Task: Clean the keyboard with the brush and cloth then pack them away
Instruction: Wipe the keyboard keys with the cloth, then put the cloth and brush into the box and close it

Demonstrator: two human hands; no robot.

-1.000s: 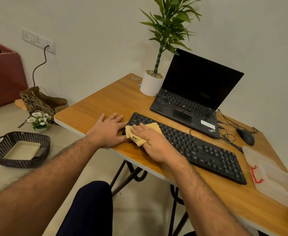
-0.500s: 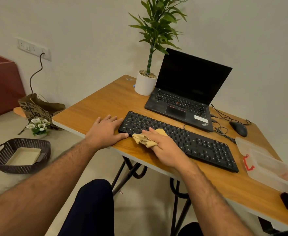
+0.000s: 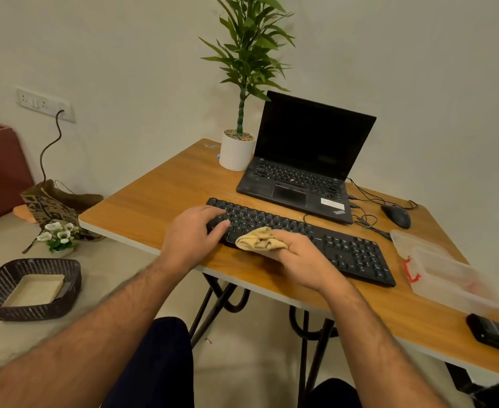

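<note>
The black keyboard [image 3: 301,240] is seen lying at a slant across the wooden table [image 3: 154,207], just in front of the open laptop [image 3: 304,163]. Its left end is pressed down by the left hand [image 3: 192,237], fingers laid flat and fairly straight over the keys, nothing gripped. A crumpled tan cloth [image 3: 260,240] is bunched up in the right hand [image 3: 304,260], fingers curled round it, and it is held against the keyboard's front edge, near the left half. The cloth is soft, folded over itself, with rounded creases showing. To the right, a clear plastic box [image 3: 448,278] with a red clasp is set near the keyboard's far end, and a black mouse [image 3: 395,216] is placed behind it. A white-potted plant [image 3: 236,154] is stood beside the laptop. The brush cannot be made out.
</note>
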